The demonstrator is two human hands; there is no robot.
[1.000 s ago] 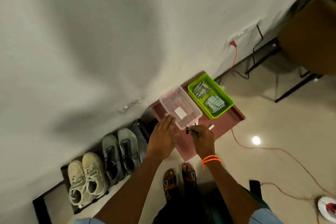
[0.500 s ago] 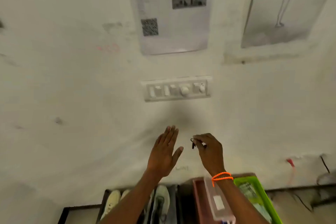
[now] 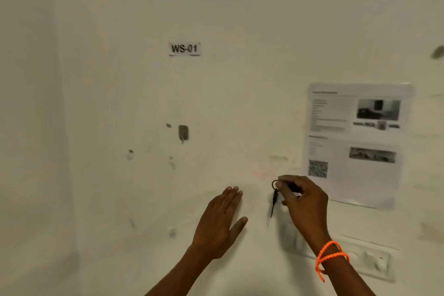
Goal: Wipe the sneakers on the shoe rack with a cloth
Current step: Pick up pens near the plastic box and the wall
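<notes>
Gone from view since the earlier frame are the sneakers, the shoe rack, the pink bench with its clear box and the green basket, because the camera has swung up from the floor to the cream wall (image 3: pixel 240 19). So the task's things lie out of sight below the picture, and neither their heading nor their long axis can be read at this moment; no cloth shows either.

Both hands are raised in front of the wall, near each other but apart. On the left hand (image 3: pixel 219 221) the fingers are straight and held together, pointing up and slightly right, the thumb spread out to the right; it holds nothing. On the right hand (image 3: pixel 304 202) the fingers are curled, thumb and forefinger pinching a small dark object (image 3: pixel 274 199) (blurred, perhaps a clip or cord end) whose thin tail hangs down with its long axis nearly upright. An orange beaded bracelet (image 3: pixel 330 257) circles the right wrist.

High on the wall sits a small label (image 3: pixel 184 49) reading WS-01. Below it is a little grey hook (image 3: pixel 183 132), with a few chips in the paint around it. To the right hangs a printed sheet (image 3: pixel 355 142) with photographs and a QR code, too blurred to read. A white switch panel (image 3: pixel 367 262) runs along the wall behind the right forearm.
</notes>
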